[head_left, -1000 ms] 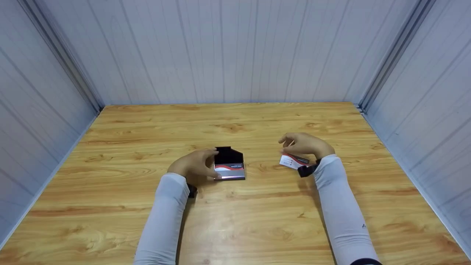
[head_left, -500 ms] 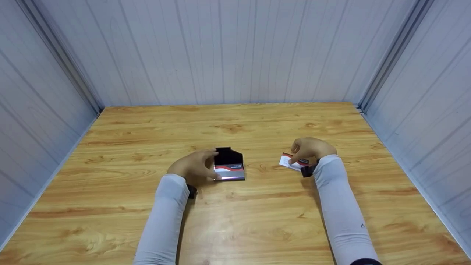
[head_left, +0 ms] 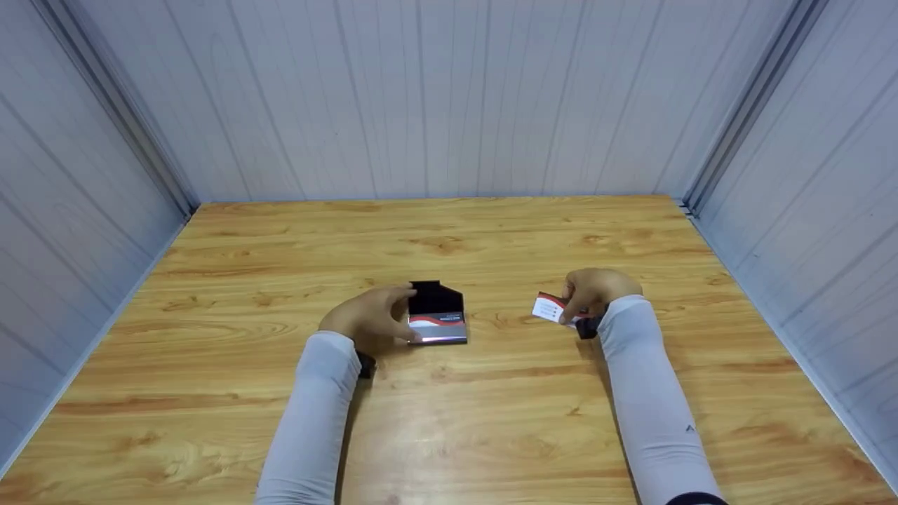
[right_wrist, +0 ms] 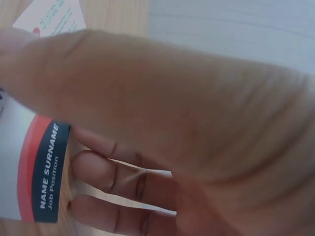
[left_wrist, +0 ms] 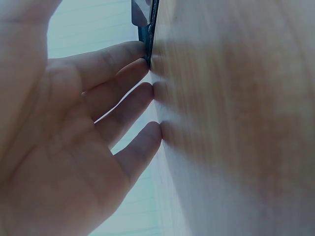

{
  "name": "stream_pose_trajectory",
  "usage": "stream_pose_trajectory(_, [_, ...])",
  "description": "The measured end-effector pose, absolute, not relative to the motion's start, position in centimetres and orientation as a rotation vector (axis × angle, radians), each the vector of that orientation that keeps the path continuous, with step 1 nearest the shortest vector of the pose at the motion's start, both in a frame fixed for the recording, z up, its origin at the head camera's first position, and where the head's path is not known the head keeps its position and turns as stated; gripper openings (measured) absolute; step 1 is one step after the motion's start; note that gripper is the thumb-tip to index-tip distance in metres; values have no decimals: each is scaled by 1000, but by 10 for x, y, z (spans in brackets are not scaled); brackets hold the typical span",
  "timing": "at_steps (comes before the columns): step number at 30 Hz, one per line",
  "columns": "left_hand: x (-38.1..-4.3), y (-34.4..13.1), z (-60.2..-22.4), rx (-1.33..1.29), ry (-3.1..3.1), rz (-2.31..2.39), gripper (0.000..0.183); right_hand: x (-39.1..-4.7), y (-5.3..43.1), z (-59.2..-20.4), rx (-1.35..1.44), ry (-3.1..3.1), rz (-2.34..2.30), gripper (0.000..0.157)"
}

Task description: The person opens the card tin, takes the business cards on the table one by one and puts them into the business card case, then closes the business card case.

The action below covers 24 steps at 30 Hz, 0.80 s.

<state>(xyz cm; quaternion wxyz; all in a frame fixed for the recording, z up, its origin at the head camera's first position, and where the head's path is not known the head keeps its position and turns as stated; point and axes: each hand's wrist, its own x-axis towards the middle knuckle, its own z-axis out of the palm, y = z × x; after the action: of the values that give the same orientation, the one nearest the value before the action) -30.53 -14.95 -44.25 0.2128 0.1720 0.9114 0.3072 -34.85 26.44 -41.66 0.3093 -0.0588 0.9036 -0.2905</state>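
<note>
My left hand (head_left: 368,313) is at the left side of an opened business card case (head_left: 435,300), thumb on its lower left corner and fingertips by the black lid. A card (head_left: 442,323) with a red stripe shows inside the case. In the left wrist view the fingers (left_wrist: 118,64) reach to the case's dark edge (left_wrist: 150,42), and the lower fingertips meet the table. Further right, my right hand (head_left: 598,289) pinches a white, red and dark business card (head_left: 546,307). The right wrist view shows the thumb crossing over this card (right_wrist: 45,172), printed "NAME SURNAME"; the index finger is mostly hidden.
A wood-grain table (head_left: 435,421) lies under both hands. Pale panelled walls (head_left: 449,98) rise behind it and on both sides. White sleeves (head_left: 659,400) cover the forearms, and a black wrist camera (head_left: 588,327) sits near the card.
My right hand has come down and slightly right onto the business card, and its thumb and fingers have closed on the card's right part. The left hand and the case stay as they were.
</note>
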Motion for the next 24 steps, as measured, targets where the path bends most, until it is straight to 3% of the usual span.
stream_pose_trajectory(11, [-303, -149, -442, 463, 2503, 901, 102, -349, 264, -419, -152, 2360, -876, 47])
stream_pose_trajectory(19, [-304, -149, -443, 470, 2510, 877, 103, -354, 268, -421, -347, 2524, -799, 27])
stream_pose_trajectory(24, [-305, -149, -443, 477, 2514, 864, 103, -356, 271, -422, -452, 2588, -790, 32])
